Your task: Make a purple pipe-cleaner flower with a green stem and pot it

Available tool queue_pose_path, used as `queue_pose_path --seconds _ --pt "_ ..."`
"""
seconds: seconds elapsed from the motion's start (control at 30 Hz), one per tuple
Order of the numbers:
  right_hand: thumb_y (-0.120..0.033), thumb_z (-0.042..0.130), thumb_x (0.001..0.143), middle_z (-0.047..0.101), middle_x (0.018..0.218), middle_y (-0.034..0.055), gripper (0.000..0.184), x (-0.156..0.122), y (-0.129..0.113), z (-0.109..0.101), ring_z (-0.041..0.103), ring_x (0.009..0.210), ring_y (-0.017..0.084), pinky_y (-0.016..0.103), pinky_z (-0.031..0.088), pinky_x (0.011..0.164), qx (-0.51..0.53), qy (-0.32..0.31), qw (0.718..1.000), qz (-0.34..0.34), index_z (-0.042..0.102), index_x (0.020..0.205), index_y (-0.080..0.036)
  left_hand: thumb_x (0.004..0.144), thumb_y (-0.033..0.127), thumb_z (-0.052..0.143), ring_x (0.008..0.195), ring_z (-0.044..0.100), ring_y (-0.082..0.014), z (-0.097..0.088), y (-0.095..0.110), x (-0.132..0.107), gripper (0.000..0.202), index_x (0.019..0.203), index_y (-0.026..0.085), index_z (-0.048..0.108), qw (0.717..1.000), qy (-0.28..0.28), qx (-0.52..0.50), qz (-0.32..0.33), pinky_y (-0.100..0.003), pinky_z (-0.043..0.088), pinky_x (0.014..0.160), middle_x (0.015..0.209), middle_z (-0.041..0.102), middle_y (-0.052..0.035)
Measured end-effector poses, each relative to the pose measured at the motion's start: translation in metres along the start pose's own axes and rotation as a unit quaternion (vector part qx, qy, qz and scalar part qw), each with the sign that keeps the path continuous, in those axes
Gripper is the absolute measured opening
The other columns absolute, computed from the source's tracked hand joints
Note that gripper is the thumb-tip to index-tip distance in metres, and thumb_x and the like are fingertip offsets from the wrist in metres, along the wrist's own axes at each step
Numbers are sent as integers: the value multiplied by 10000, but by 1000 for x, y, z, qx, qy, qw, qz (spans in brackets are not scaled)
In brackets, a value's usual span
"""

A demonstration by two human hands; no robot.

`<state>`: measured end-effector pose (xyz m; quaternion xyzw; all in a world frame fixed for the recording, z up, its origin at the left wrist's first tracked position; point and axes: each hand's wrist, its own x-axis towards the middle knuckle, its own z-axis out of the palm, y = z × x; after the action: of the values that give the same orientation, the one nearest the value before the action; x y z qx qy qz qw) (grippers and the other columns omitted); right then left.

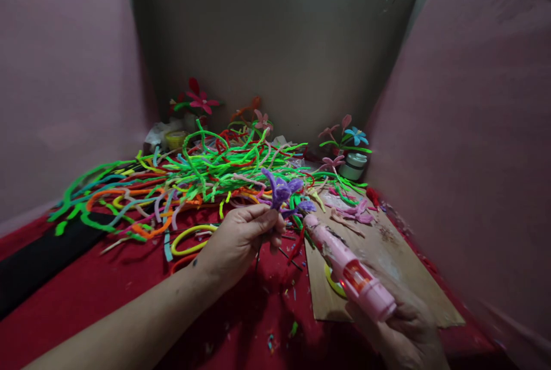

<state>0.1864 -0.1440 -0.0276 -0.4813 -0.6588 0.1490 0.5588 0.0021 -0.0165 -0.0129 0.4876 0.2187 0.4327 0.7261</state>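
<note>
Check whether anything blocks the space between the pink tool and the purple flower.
Nothing visible does: the right hand holds the pink tool with its tip close beside the purple flower in the left hand.

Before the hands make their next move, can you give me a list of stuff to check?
1. Purple flower held in the left hand: ok, it is pinched at its lower end.
2. Pink tool held in the right hand: ok, its tip points toward the flower.
3. Tip touching the flower: cannot tell, they look very close together.
4. Tool safe to touch: cannot tell, its window looks orange, but heat doesn't show.
5. Red cloth tidy: not ok, little scraps lie on it and a tangle of fuzzy stems covers the back.
</note>
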Motion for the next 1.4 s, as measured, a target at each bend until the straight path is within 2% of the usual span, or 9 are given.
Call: queue_pose_path --seconds 0.17,0.43,0.63,0.83,1.03,1.2,1.4 --pt "-87 592 730 688 850 -2 452 -1 1 0 646 736 189 272 517 668 13 5 1000 -7 643 1091 -354 735 289 670 526 523 -93 0 0 0 214 640 98 653 1000 1 -1 3 -201 415 506 625 587 -34" --pt "-57 578 725 687 884 -29 528 0 -4 0 648 782 172 245 512 692 11 -3 1000 -7 611 1122 -403 736 292 672 519 527 -90 0 0 -1 214 643 99 655 1000 2 -2 2 -195 417 508 620 587 -29" --pt "-75 606 716 691 1006 -14 536 -2 0 -1 653 885 207 284 522 764 -18 -1 1000 -18 601 1145 -396 742 287 666 520 530 -88 0 -1 1 208 642 105 657 1000 2 -1 -2 -190 417 509 617 594 -27" --pt "-111 610 736 697 977 11 478 -3 2 -3 666 836 208 271 543 707 -27 -1 999 -30 608 1151 -349 751 292 657 513 530 -90 -1 -1 1 213 648 105 661 1000 -4 7 -7 -192 417 506 611 597 -32" --pt "-153 602 759 674 1067 26 475 -8 3 -8 655 917 233 308 548 759 -88 5 994 -59 574 1199 -332 741 287 669 524 535 -85 -2 -1 -1 206 647 104 658 1000 6 6 -3 -183 423 504 634 597 -28" --pt "-193 603 768 660 1102 62 450 -10 11 -26 634 987 249 323 540 808 -187 1 980 -69 577 1209 -280 680 297 725 500 527 -87 0 1 0 215 630 103 650 999 34 -10 -6 -186 419 467 629 597 -26" --pt "-303 554 801 637 1111 119 358 -17 43 -73 606 1021 255 371 520 825 -343 47 937 40 622 1129 -179 606 305 781 503 542 -91 1 3 3 233 633 110 657 997 70 -8 -11 -176 432 462 642 621 -32"
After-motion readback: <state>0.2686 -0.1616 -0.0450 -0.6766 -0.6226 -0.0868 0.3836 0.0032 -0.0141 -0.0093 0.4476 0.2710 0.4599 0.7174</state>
